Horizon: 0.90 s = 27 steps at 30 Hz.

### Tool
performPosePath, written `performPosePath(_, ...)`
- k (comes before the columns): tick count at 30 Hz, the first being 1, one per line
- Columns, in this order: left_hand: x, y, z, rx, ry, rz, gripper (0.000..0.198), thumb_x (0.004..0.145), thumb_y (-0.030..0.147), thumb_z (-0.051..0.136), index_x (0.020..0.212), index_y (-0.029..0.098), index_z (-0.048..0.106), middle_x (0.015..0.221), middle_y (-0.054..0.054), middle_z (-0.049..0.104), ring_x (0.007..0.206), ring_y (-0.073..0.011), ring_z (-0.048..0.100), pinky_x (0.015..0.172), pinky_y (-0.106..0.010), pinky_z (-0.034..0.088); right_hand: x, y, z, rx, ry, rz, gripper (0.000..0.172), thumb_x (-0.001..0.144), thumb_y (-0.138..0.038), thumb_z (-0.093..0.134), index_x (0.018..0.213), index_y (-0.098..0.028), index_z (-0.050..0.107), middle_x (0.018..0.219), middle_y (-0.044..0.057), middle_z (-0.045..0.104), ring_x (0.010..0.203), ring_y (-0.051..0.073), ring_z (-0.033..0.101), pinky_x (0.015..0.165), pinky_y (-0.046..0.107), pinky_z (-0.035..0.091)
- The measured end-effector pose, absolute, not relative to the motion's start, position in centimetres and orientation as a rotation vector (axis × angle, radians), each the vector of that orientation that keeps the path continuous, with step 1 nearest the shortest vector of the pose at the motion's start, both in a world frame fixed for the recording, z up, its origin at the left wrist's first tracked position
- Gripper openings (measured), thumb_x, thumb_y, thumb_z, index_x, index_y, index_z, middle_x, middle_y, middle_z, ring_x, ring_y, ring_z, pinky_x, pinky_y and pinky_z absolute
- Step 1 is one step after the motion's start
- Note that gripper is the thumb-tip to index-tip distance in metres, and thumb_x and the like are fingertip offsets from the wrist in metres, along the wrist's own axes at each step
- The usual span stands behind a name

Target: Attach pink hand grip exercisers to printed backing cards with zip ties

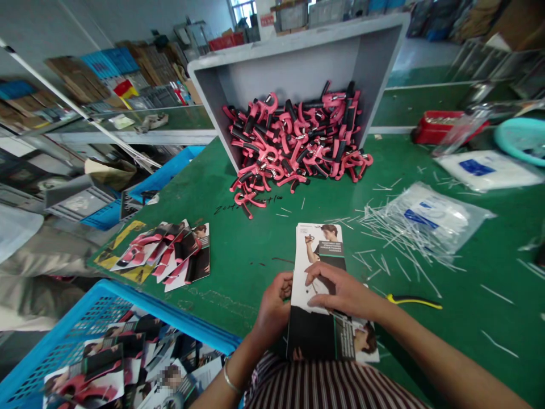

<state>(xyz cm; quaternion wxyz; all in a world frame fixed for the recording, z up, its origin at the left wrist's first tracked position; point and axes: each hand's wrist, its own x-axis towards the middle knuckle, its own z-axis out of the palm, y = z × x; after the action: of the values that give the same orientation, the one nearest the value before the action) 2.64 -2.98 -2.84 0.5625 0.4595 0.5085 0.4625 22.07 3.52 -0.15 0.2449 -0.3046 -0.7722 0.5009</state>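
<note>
A stack of printed cardboard backing cards [317,335] lies on the green table close to my body, its cards slightly offset from one another. My left hand [275,309] has its fingers curled against the left edge of the stack; some fingertips are hidden. Over the upper face of the cards rests my right hand [343,289], thumb and forefinger bent and apart with a gap between them. To the left lie several pink-and-black hand grip strengtheners [176,258] on similar cards.
Behind stands a grey bin [293,54] tipped on its side, spilling loose pink grips [289,142]. White zip ties [387,227] are scattered rightward near a plastic bag [438,216] and yellow-handled pliers [415,301]. A blue basket [170,312] of carded grips stands front left.
</note>
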Motion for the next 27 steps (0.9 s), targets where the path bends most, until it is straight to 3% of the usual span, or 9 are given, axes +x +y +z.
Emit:
performPosePath(3,2.0,-3.2,-1.8,0.959,1.111,1.063,0.047,0.074,0.027,0.076,0.116,0.018,0.056,0.102,-0.009,0.070,0.087,-0.0181,0.066,0.079,-0.028,0.050,21.9,3.1,-0.3,-0.841,-2.135,1.280,0.012,0.084,-0.031,0.070,0.091,-0.022,0.065,0.113,0.005,0.062,0.104,0.020,0.057,0.095,0.035,0.042)
performPosePath(8,0.2,-2.5,-0.4,1.094,1.243,0.895,0.035,0.090,0.042,0.054,0.113,0.017,0.063,0.089,-0.005,0.070,0.074,-0.0160,0.062,0.066,-0.025,0.046,21.2,2.4,-0.6,-0.803,-2.060,1.392,0.007,0.088,-0.028,0.066,0.086,-0.022,0.066,0.115,0.004,0.060,0.108,0.018,0.057,0.097,0.033,0.041)
performPosePath(13,0.7,-1.0,-1.0,1.237,1.304,0.786,0.029,0.081,0.039,0.066,0.096,0.015,0.070,0.086,-0.004,0.070,0.075,-0.0159,0.059,0.066,-0.023,0.042,20.8,2.4,-1.5,-0.824,-2.042,1.420,0.005,0.087,-0.026,0.066,0.088,-0.021,0.064,0.103,0.003,0.062,0.100,0.018,0.059,0.092,0.031,0.043)
performPosePath(20,1.1,-0.5,-1.1,1.120,1.201,0.841,0.034,0.086,0.045,0.058,0.094,0.014,0.069,0.088,-0.004,0.068,0.083,-0.0171,0.059,0.075,-0.025,0.043,21.9,3.5,-1.3,-0.890,-2.093,1.439,0.013,0.092,-0.024,0.056,0.098,-0.021,0.067,0.099,0.003,0.068,0.093,0.017,0.062,0.087,0.030,0.045)
performPosePath(27,1.1,-0.9,-1.8,1.052,1.239,0.933,0.033,0.084,0.047,0.062,0.092,0.014,0.066,0.079,-0.001,0.065,0.076,-0.0151,0.058,0.069,-0.023,0.043,21.3,2.7,-1.6,-0.969,-2.235,1.293,0.019,0.086,-0.034,0.067,0.100,-0.022,0.063,0.094,0.001,0.068,0.083,0.017,0.062,0.078,0.028,0.045)
